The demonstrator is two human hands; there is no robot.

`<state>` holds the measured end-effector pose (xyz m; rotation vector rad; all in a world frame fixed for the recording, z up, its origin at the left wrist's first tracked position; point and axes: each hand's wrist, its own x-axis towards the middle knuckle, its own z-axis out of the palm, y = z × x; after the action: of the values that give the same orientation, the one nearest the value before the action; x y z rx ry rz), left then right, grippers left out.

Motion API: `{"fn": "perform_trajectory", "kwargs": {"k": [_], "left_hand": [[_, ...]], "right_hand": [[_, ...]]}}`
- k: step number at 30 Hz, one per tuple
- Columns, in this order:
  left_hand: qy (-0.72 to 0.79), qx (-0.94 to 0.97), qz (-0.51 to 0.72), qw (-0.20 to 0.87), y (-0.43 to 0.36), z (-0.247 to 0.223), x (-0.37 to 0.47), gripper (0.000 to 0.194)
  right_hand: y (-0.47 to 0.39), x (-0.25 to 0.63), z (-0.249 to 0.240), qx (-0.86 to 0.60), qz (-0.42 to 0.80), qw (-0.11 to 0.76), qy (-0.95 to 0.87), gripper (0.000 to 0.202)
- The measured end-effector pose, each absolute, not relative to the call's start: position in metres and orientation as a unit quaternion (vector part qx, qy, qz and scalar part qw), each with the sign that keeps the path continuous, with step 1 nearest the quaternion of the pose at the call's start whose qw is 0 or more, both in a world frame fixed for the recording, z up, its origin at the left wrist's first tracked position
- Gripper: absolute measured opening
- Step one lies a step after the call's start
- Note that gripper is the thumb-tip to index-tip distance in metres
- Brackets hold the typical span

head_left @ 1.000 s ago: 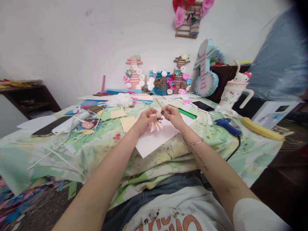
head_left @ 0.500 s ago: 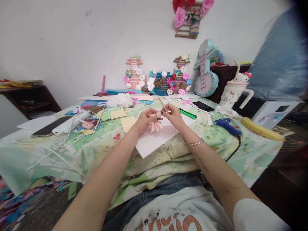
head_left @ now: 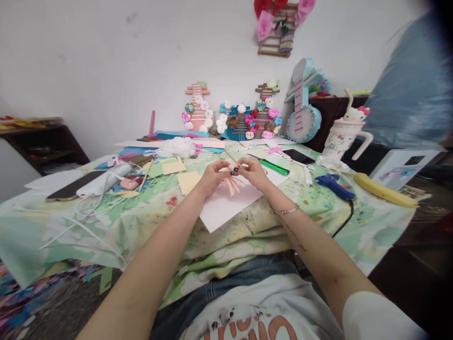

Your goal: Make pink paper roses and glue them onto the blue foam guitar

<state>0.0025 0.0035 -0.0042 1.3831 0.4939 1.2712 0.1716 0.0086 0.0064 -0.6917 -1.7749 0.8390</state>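
Observation:
Over a white sheet of paper (head_left: 222,210), my left hand (head_left: 212,178) pinches a pale pink paper piece cut into petal-like strips (head_left: 231,185). Its strips fan downward below the fingers. My right hand (head_left: 254,174) is closed on a thin wooden stick (head_left: 230,157), which slants up to the left from the fingertips. Both hands meet at the top of the pink paper, and the thumbs nearly touch. The fingers hide where stick and paper come together. Just beyond my right hand lies a green utility knife (head_left: 274,166).
A blue glue gun (head_left: 334,185) and a yellow banana-shaped object (head_left: 385,190) lie at right, near a white tumbler (head_left: 341,141). Cream paper pieces (head_left: 187,182), a phone (head_left: 76,185) and a white power strip (head_left: 104,180) with cables are at left. Flower-decorated paper instruments (head_left: 235,125) stand along the wall.
My right hand has moved slightly left and closer to my left hand. The stick has shifted left and leans more. The pink strips have turned a little to the right.

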Motion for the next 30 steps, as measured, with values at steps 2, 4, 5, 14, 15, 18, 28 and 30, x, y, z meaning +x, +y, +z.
{"fn": "perform_trajectory", "kwargs": {"k": [2, 4, 5, 14, 15, 18, 28, 30], "left_hand": [[0.221, 0.591, 0.533, 0.563, 0.0028, -0.0043, 0.0028, 0.028], [0.232, 0.597, 0.522, 0.564, 0.0022, -0.0046, 0.0033, 0.027], [0.235, 0.600, 0.515, 0.565, 0.0020, -0.0048, 0.0035, 0.028], [0.263, 0.597, 0.498, 0.571, 0.0007, -0.0018, 0.0036, 0.016], [0.265, 0.597, 0.500, 0.569, 0.0005, -0.0015, 0.0036, 0.016], [0.270, 0.598, 0.513, 0.553, 0.0009, -0.0016, 0.0035, 0.015], [0.259, 0.608, 0.550, 0.510, 0.0088, -0.0073, 0.0028, 0.012], [0.257, 0.609, 0.551, 0.509, 0.0091, -0.0077, 0.0028, 0.013]], "right_hand": [[0.0094, 0.1719, 0.0061, -0.293, 0.328, 0.512, -0.738, 0.028], [0.0099, 0.1722, 0.0062, -0.300, 0.312, 0.516, -0.740, 0.030], [0.0102, 0.1724, 0.0063, -0.301, 0.307, 0.516, -0.741, 0.031], [0.0134, 0.1733, 0.0062, -0.306, 0.292, 0.498, -0.757, 0.027], [0.0139, 0.1732, 0.0061, -0.307, 0.290, 0.499, -0.757, 0.026], [0.0141, 0.1730, 0.0067, -0.307, 0.288, 0.505, -0.753, 0.026], [0.0086, 0.1726, 0.0085, -0.295, 0.368, 0.491, -0.732, 0.034], [0.0100, 0.1728, 0.0081, -0.301, 0.375, 0.489, -0.727, 0.033]]}}
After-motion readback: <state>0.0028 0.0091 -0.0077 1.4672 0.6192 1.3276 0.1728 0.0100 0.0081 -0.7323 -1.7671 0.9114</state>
